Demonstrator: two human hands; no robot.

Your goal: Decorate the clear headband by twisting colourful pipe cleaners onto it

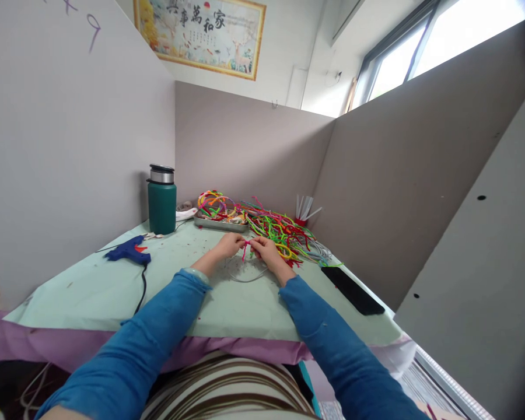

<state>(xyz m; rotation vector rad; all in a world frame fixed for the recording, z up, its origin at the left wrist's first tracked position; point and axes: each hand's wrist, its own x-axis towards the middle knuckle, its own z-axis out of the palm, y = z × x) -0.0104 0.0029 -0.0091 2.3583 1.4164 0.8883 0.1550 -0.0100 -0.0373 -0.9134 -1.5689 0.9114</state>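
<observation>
Between my two hands is a short pink pipe cleaner [244, 252], one end of it hanging down. My left hand [230, 245] pinches it from the left, and my right hand [265, 249] pinches it from the right, fingertips almost meeting. Just below them a thin grey-white wire ring [249, 281] lies on the pale green table cover; whether it joins the pink piece I cannot tell. Behind my right hand spreads a heap of coloured pipe cleaners [284, 227]. A metal tray [221, 225] beyond my hands holds finished-looking coloured loops and small bits.
A blue glue gun [129, 251] with a black cord lies at the left, near a green bottle [161, 201]. At the right edge lies a black phone-like slab [352, 290]. White sticks stand in a red holder [301, 222] at the back. Grey partitions [254, 146] enclose the table.
</observation>
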